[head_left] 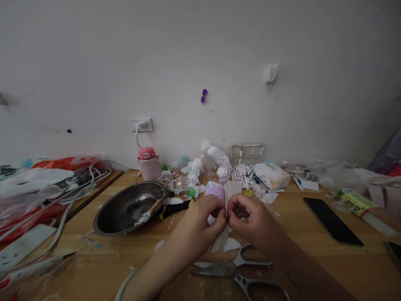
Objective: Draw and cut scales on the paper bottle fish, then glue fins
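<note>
Both hands meet over the middle of the table, pinching a thin white sheet of tissue paper (233,189) between thumbs and fingertips. My left hand (209,212) has the sheet's left side, and my right hand (246,212) grips it just to the right. Part of the sheet stands up above the fingers, and a pale piece shows below them. Behind my left hand is a white object with a purple pattern (214,190), partly hidden. Grey-handled scissors (230,269) lie with blades apart below my hands. A torn white scrap (232,244) rests just above the scissors.
On the left stands a dark pan (120,209) with a wooden-handled tool in it. Behind are a pink bottle (148,167), crumpled white paper, clear plastic bottles, markers and a tissue pack (272,175). A black phone (332,221) lies right; cables (62,221) and plastic bags crowd the left.
</note>
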Demonstrator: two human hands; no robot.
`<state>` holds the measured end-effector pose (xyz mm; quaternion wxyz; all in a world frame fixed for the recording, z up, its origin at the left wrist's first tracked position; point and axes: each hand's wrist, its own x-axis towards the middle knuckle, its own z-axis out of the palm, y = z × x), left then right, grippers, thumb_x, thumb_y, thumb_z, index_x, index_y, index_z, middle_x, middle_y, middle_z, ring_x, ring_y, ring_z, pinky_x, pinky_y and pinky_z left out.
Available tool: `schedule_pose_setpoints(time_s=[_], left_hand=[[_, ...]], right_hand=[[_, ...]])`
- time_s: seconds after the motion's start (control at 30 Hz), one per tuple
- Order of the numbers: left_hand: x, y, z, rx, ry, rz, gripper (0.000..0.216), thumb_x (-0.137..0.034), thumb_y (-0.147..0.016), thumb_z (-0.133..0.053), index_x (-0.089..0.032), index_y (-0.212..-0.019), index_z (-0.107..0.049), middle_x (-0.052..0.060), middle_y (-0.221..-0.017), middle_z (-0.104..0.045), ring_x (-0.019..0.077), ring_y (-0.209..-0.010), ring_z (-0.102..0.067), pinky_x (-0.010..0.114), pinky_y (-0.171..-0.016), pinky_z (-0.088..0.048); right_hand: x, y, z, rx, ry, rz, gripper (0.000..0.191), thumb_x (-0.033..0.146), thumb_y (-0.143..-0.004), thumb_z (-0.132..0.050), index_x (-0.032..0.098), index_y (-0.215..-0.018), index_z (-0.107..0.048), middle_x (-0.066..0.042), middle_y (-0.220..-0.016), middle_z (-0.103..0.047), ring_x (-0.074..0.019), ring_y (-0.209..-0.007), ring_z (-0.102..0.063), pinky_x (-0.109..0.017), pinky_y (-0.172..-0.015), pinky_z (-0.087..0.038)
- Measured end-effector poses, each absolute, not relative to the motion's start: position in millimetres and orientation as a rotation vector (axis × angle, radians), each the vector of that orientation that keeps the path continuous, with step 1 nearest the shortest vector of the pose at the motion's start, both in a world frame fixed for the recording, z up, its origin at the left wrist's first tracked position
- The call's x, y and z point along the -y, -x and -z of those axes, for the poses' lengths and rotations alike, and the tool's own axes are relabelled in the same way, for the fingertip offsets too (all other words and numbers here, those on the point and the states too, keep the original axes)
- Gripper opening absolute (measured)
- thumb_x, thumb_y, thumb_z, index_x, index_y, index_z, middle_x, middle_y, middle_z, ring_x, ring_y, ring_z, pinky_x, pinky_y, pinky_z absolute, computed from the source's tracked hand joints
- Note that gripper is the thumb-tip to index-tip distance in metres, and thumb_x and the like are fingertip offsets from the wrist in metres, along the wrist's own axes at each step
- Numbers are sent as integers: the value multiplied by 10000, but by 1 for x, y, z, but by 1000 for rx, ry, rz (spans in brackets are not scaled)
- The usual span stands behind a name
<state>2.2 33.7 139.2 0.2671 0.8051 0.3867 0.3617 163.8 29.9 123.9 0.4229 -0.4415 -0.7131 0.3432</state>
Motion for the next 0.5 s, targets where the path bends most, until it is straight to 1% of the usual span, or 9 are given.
schedule_pose_setpoints(time_s=[0.2, 0.4, 0.5], left_hand=[[-33, -2, -140, -1022, -2151, -1016, 130, -176, -809, -515, -166, -720, -610, 9, -695, -609, 137, -665, -535, 238, -622, -398], [-32, -2, -141, -1018, -2154, -1019, 144, -163, -806, -498, -162, -742, -628, 15, -711, -627, 139, -677, -543, 244, -640, -406], [-35, -2, -140, -1052, -2145, -1004, 152, -168, -800, -492, -164, -724, -623, 9, -690, -615, 137, -659, -535, 240, -619, -398]], right_hand=[[-29, -164, -125, 1787, 1080, -831, 52, 191, -724, -543, 193, -692, -503, 54, -611, -490, -81, -553, -447, -177, -501, -365], [-29, -163, -125, 1801, 1042, -785, 33, 169, -714, -518, 191, -691, -512, 54, -612, -499, -79, -549, -459, -174, -506, -373], [-30, -164, -124, 1812, 1055, -788, 29, 173, -707, -521, 192, -687, -512, 52, -600, -499, -83, -536, -451, -180, -492, -364]])
